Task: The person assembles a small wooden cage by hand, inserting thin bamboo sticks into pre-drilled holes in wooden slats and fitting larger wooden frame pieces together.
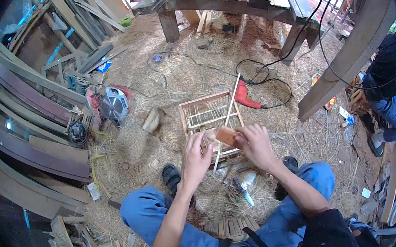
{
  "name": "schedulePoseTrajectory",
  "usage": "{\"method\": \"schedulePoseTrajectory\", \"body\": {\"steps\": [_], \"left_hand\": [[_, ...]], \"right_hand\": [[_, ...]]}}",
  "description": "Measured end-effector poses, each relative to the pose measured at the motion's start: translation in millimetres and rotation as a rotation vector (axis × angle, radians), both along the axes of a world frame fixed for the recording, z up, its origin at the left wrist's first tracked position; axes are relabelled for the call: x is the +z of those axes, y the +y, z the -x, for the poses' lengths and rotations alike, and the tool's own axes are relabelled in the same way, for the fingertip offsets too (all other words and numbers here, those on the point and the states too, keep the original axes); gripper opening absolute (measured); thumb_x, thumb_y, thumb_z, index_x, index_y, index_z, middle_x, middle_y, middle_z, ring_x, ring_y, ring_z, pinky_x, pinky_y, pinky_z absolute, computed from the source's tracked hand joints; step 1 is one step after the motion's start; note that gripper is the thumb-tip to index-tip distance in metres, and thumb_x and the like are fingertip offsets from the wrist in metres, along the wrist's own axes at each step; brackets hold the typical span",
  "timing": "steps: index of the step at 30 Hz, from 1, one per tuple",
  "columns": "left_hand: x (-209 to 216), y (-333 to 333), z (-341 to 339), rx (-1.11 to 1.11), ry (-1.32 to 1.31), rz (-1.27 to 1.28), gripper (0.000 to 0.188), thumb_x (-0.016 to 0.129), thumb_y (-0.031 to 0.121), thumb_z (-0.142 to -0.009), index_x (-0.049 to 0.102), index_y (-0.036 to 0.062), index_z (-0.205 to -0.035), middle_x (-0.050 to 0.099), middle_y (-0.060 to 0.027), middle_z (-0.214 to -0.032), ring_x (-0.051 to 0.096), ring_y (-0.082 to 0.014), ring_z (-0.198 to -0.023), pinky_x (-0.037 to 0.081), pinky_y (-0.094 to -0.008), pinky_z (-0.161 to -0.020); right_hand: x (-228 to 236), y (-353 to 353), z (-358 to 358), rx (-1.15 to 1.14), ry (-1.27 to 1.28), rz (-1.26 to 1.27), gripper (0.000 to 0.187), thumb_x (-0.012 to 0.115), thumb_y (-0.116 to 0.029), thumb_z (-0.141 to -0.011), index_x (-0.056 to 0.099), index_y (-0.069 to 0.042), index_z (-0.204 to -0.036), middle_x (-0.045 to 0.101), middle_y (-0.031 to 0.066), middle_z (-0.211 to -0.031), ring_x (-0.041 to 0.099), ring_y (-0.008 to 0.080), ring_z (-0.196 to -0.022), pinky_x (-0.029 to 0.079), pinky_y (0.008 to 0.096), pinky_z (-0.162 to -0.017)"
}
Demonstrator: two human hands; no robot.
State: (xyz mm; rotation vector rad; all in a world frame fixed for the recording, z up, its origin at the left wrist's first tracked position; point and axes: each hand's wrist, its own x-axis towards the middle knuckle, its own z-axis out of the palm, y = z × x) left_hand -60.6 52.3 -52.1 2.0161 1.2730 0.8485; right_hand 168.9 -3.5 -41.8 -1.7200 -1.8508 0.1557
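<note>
Wood block: brown, small [226,136]; held up in mid-air betw. both hands, above the near part of the slatted frame [205,98].
R hand: block's R end was grasped betw. thumb and fingers [258,147].
L hand: fingers were curled in at the block's L end [195,155]; whether it was gripped or only steadied couldn't be told, contact pt. being too small to see.
Block risk: a slip was judged poss. if the R pinch was loosened w/o firm L support; it'd likely be dropped onto the frame's thin bars, & a bar might be cracked.
Stick risk: thin pale stick [233,101] was seen slanted over the frame, passing under the block; by a low wrist it could be knocked askew or snapped.
Drill risk: red drill [247,97] was left just beside the frame's R side; if the frame were shoved R, it'd prob. be bumped.
Block axis: long axis was set approx. L–R, R end tipped slightly twd. the wearer; L end was pointed at the L fingertips.
</note>
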Motion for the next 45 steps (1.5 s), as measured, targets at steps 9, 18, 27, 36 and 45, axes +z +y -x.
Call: {"method": "schedulePoseTrajectory", "body": {"steps": [9, 18, 27, 36, 45], "left_hand": [[-40, -13, 11, 0.038, 0.205, 0.202, 0.093, 0.075, 0.046, -0.096, 0.031, -0.0016, -0.163, 0.019, -0.042, -0.166, 0.022, -0.0545, -0.156, 0.025, -0.0528, -0.128], [-36, -27, -6, -0.026, 0.281, 0.078, 0.048, 0.08, 0.044, -0.092, 0.077, 0.0097, -0.125, 0.009, -0.0369, -0.172, 0.006, -0.0523, -0.16, 0.014, -0.0606, -0.129], [-38, -30, -14, -0.172, 0.229, 0.072, 0.028, 0.081, 0.024, -0.09, 0.081, 0.0105, -0.115, 0.014, -0.0345, -0.172, 0.012, -0.0511, -0.16, 0.02, -0.0551, -0.129], [-34, -29, -11, -0.178, 0.25, 0.074, 0.043, 0.077, 0.026, -0.096, 0.07, 0.0075, -0.135, 0.019, -0.0354, -0.17, 0.015, -0.0483, -0.16, 0.021, -0.0537, -0.129], [-45, -42, -35, -0.276, 0.291, 0.029, 0.054, 0.075, 0.027, -0.095, 0.064, 0.0036, -0.142, 0.015, -0.0376, -0.169, 0.017, -0.0535, -0.156, 0.019, -0.0618, -0.127]], "right_hand": [[-64, -41, -62, -0.2, 0.176, 0.336, 0.038, 0.068, -0.012, -0.095, 0.063, 0.0, -0.131, 0.07, 0.0255, -0.107, 0.062, 0.0459, -0.109, 0.051, 0.0538, -0.093], [-47, -24, -7, 0.005, 0.009, 0.135, 0.037, 0.073, -0.017, -0.093, 0.062, -0.001, -0.123, 0.068, 0.0192, -0.115, 0.06, 0.0383, -0.111, 0.048, 0.051, -0.094], [-66, 29, 41, -0.182, -0.011, 0.231, 0.032, 0.073, -0.028, -0.093, 0.058, -0.003, -0.108, 0.071, 0.0192, -0.081, 0.071, 0.041, -0.08, 0.053, 0.0535, -0.077], [-51, 9, 0, -0.173, 0.202, 0.154, 0.024, 0.055, -0.006, -0.096, 0.048, -0.004, -0.119, 0.067, 0.0299, -0.075, 0.068, 0.0521, -0.075, 0.052, 0.0616, -0.066], [-63, -38, -55, -0.308, 0.078, 0.486, 0.026, 0.057, -0.012, -0.1, 0.05, 0.0, -0.122, 0.069, 0.0291, -0.089, 0.067, 0.0514, -0.086, 0.053, 0.0603, -0.077]]}}
